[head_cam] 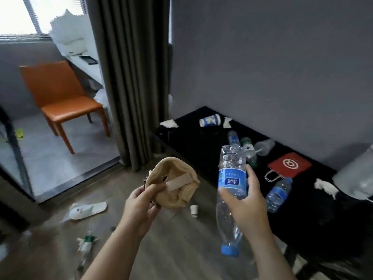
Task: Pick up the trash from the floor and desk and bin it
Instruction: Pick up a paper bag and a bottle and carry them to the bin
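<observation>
Mid-collection, we grip a crumpled bag (175,184) in our left hand (141,205) and, at its 3 o'clock, an upturned bottle (232,178) in our right hand (247,201); next, we judge, both need a bin, unseen here, before the litter left on the surface (191,142).

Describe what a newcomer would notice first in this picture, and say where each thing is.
Front and centre, the right hand grips a clear water bottle with a blue label, cap pointing down, while the left hand holds a crumpled tan paper bag. Right of them, a black desk is strewn with bottles, tissues and a red bag. An orange chair stands at far left.
</observation>
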`<state>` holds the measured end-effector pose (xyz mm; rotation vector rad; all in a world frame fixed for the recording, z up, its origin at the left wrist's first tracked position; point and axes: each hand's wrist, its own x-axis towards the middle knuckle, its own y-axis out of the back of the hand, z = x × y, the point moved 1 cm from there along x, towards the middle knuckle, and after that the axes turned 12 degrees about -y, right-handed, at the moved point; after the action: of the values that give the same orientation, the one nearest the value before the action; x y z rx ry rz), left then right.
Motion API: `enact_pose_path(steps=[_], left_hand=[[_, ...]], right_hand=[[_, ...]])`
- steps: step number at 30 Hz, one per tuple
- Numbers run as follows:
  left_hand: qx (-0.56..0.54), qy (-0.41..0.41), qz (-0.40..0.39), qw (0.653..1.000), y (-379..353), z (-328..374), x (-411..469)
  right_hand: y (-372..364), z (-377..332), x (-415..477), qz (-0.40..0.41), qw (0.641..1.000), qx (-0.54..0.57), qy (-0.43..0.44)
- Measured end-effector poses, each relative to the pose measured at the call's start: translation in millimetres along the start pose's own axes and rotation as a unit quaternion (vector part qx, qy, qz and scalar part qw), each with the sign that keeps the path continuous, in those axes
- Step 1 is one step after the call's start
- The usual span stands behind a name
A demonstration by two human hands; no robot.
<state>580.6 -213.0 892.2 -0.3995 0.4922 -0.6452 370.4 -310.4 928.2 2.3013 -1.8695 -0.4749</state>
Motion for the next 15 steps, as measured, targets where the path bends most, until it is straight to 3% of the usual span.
enact_pose_path(steps=[6, 15], left_hand=[[0.012, 0.062, -0.162, 0.985, -72.2, -20.9, -38.8], [0.038, 0.192, -0.328, 0.924, -190.6, -99.2, -142.7]], right_hand=[[86.8, 7.4, -55.0, 0.162, 0.986, 0.025, -0.01], [233.6, 36.6, -149.4, 0.401, 0.912, 0.072, -0.045]])
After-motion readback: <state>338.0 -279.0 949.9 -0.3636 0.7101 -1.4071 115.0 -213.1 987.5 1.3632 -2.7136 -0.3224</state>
